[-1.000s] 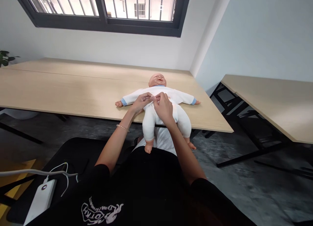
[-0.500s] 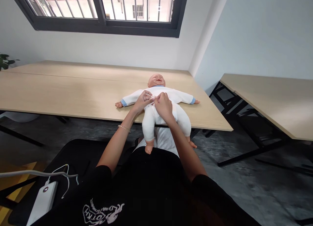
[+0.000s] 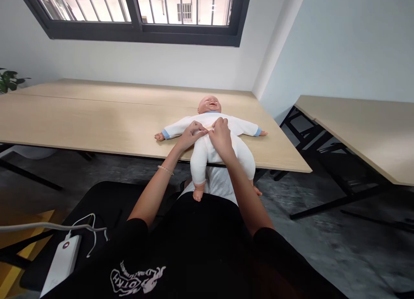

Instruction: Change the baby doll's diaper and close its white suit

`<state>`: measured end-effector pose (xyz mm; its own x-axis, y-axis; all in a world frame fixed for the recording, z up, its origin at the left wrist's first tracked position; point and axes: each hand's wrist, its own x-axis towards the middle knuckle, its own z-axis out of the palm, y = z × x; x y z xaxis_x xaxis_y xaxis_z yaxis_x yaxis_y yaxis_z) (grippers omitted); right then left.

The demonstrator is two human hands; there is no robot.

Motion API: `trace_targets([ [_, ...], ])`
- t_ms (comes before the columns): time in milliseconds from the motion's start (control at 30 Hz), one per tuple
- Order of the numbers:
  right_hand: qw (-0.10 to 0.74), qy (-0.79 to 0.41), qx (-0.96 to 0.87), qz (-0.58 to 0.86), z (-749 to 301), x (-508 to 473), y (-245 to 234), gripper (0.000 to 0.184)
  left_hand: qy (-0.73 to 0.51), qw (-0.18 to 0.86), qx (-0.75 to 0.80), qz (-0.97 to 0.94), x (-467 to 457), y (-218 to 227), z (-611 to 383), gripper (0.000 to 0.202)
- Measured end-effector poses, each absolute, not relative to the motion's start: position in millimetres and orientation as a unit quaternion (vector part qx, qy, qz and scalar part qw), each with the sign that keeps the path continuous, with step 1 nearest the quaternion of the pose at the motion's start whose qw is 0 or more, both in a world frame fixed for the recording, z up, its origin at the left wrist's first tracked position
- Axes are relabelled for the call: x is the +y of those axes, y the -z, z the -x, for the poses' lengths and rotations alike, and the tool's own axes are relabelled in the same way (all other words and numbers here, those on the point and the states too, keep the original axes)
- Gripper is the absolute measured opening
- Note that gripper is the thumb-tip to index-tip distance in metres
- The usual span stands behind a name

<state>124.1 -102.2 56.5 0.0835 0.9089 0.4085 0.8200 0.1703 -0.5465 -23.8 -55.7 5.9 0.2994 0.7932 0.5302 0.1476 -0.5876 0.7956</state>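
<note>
A baby doll (image 3: 209, 105) lies on its back on the pale wooden table, its arms spread and its legs hanging over the front edge. It wears a white top (image 3: 202, 118) with blue cuffs and collar, and white trousers (image 3: 199, 156); its feet are bare. My left hand (image 3: 191, 135) is at the doll's waist, fingers curled and pinching the white cloth. Close beside it, my right hand (image 3: 221, 135) pinches the cloth at the same spot, the fingertips nearly meeting. Exactly which layer lies between the fingers is hard to make out.
The table (image 3: 106, 122) runs along the wall below a barred window. At the right stands a second table (image 3: 359, 126) with black legs. On a black chair (image 3: 97, 204) at lower left rests a white power bank (image 3: 63, 260) with cables.
My hands have stayed at the doll's waist, and the right hand's fingers have lifted slightly. The pinkish bit between them is less visible. The whole view has shifted a little.
</note>
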Motion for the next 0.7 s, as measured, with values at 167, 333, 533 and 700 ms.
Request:
trace_targets([
  [167,0.433,-0.022,-0.618,0.656,-156.5,-104.7,-49.8,0.019,-0.491,0.268,0.331,-0.760,-63.0,-3.9,24.7,0.041],
  [333,0.474,-0.146,-0.572,0.653,-209.3,-101.9,-25.9,0.042,-0.454,0.190,0.352,-0.796,-69.0,-6.8,24.0,0.059],
  [533,0.399,-0.188,-0.662,0.606,-202.3,-116.2,-27.0,0.067,-0.299,0.093,0.424,-0.850,-93.0,-26.8,11.5,0.061],
  [700,0.279,-0.151,-0.686,0.655,-179.9,-140.9,-46.2,0.054,-0.230,0.084,0.436,-0.866,-111.5,-40.0,-1.8,0.080],
])
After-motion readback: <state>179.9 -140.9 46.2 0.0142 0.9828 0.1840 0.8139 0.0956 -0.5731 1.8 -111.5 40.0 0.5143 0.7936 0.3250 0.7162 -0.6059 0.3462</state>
